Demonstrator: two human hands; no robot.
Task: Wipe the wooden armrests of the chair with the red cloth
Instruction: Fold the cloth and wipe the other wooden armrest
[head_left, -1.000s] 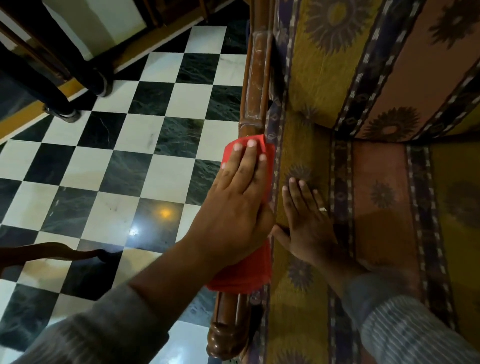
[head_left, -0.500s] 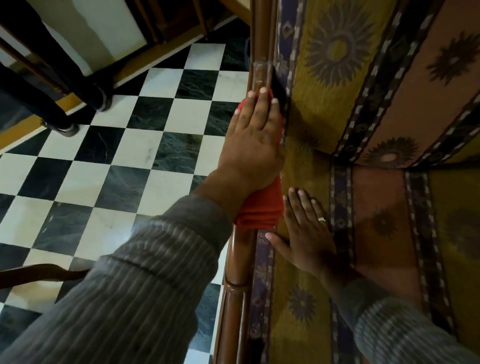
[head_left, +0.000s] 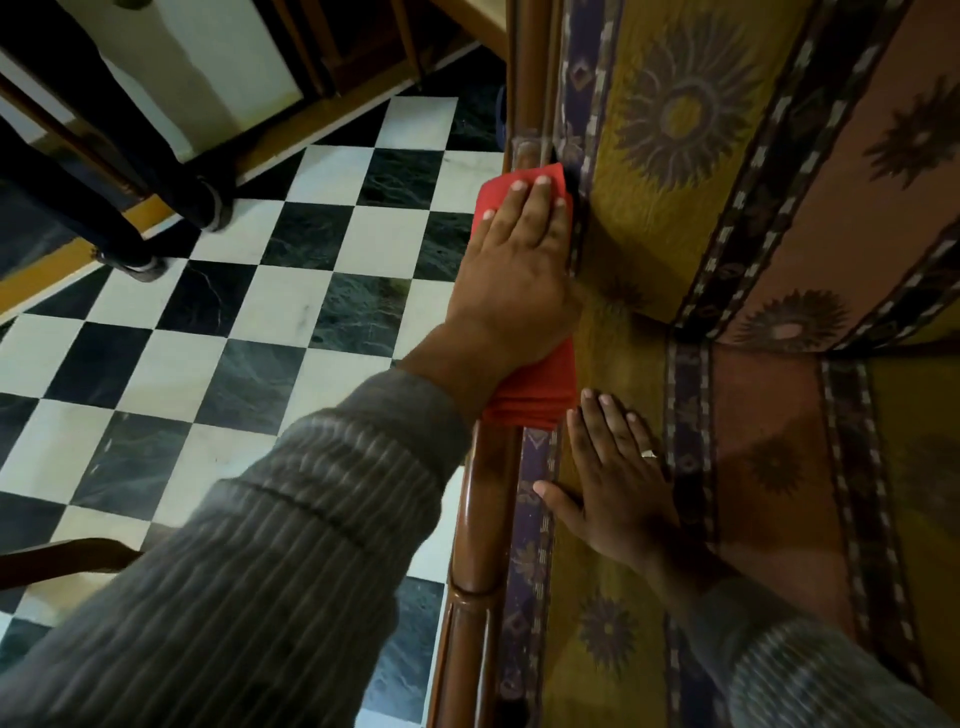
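A polished brown wooden armrest (head_left: 483, 519) runs up the middle of the view, along the left side of a patterned chair. My left hand (head_left: 514, 275) lies flat on a folded red cloth (head_left: 535, 397) and presses it onto the far part of the armrest, near the backrest. The cloth shows beyond my fingertips and below my wrist; its middle is hidden under the hand. My right hand (head_left: 618, 483) rests flat, fingers apart, on the yellow seat cushion (head_left: 602, 634) just right of the armrest, holding nothing.
A black-and-white checkered tile floor (head_left: 249, 322) lies to the left. Dark furniture legs (head_left: 130, 244) stand at the upper left by a wall. A dark curved wooden piece (head_left: 62, 561) pokes in at the left edge. The chair's backrest (head_left: 727, 156) rises at the upper right.
My left hand has slid the red cloth along the armrest away from me, from near its front end toward the backrest. My right hand has stayed on the seat.
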